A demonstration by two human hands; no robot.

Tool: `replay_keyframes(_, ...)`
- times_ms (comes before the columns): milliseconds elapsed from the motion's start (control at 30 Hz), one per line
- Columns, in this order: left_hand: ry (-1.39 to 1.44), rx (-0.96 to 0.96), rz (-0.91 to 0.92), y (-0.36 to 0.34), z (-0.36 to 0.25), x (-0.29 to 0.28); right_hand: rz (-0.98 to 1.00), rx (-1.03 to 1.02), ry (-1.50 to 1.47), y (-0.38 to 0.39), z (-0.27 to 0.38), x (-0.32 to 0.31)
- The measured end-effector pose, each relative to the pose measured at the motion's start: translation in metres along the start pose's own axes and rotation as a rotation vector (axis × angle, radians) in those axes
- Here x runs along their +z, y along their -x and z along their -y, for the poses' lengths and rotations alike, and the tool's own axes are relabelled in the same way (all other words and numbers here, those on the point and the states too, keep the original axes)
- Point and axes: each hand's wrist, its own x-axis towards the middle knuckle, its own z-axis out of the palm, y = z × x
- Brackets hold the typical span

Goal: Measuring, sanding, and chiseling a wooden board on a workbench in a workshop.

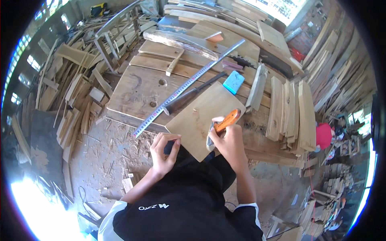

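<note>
The pale board (193,124) lay on the workbench (132,90), overhanging the near edge. My right hand (230,141) gripped an orange-handled tool (228,119) over it; my left hand (163,152), fingers bent, was beside it, hold undetermined. A blue block (233,82) lay beyond.

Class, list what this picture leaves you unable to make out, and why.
All in the head view:
Underside of the pale board: hidden by its upper face.
Part of the orange-handled tool: covered by the right hand.
Finest marks on the ruler: too small.
Bright patch at lower left: detail lost in glare.
</note>
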Motion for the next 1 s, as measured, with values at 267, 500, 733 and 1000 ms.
replay_keyframes(267,0.061,-0.009,-0.019,-0.002,0.008,0.005,-0.08,0.183,-0.159,-0.012,0.009,0.032)
replay_keyframes(500,0.036,-0.029,-0.002,-0.013,0.011,0.013,-0.206,0.114,-0.238,-0.022,-0.005,0.034)
replay_keyframes(733,0.103,-0.087,-0.07,-0.016,0.024,0.017,-0.235,0.041,-0.117,-0.021,-0.007,0.013)
replay_keyframes(1000,0.162,-0.143,-0.102,-0.011,0.027,0.018,-0.3,-0.249,0.417,-0.041,-0.014,-0.009)
